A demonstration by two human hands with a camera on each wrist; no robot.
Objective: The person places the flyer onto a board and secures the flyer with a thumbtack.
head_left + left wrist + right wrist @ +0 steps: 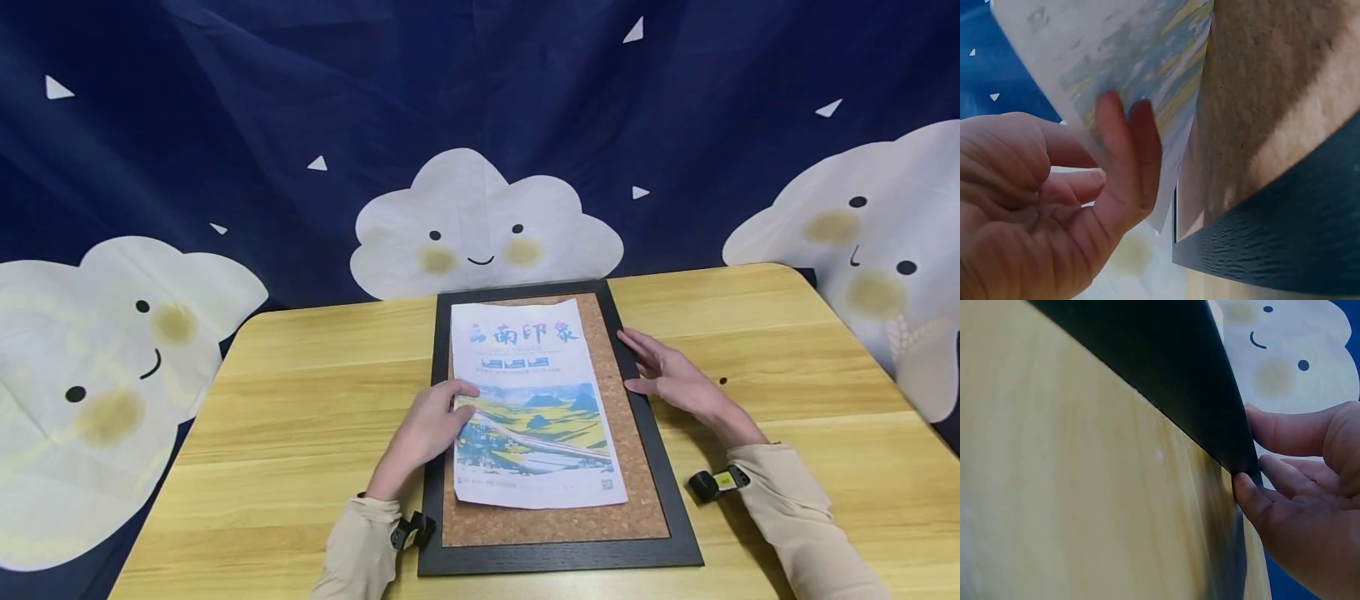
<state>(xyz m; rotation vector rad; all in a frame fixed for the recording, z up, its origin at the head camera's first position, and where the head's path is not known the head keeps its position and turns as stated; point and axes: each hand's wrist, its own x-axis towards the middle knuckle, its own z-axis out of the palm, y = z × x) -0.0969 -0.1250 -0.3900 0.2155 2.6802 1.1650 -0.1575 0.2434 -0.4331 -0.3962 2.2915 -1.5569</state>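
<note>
One rectangular brown cork board [555, 527] with a flat black frame [562, 557] lies on a pale wood-grain table [285, 400]. On it is a white paper sheet [536, 404], printed with large blue-and-pink characters towards twelve o'clock and a blue-and-yellow landscape towards six. The sheet sits towards the board's nine o'clock side, leaving bare cork at three and six.

At the sheet's nine o'clock edge, the left hand [431, 423] has its thumb and fingers bent nearly together, holding the paper; the left wrist view shows the sheet standing away from the cork there. Between two and three o'clock on the frame, the right hand [675, 382] is about half spread, its bent thumb and fingers gripping the frame's outer edge.

Both arms wear beige sleeves [802, 517]. A black wrist camera with a yellow label [718, 482] is near four o'clock from the board. Past the table at twelve o'clock hangs a navy-blue fabric backdrop [480, 83] with a smiling white cloud [487, 237].
</note>
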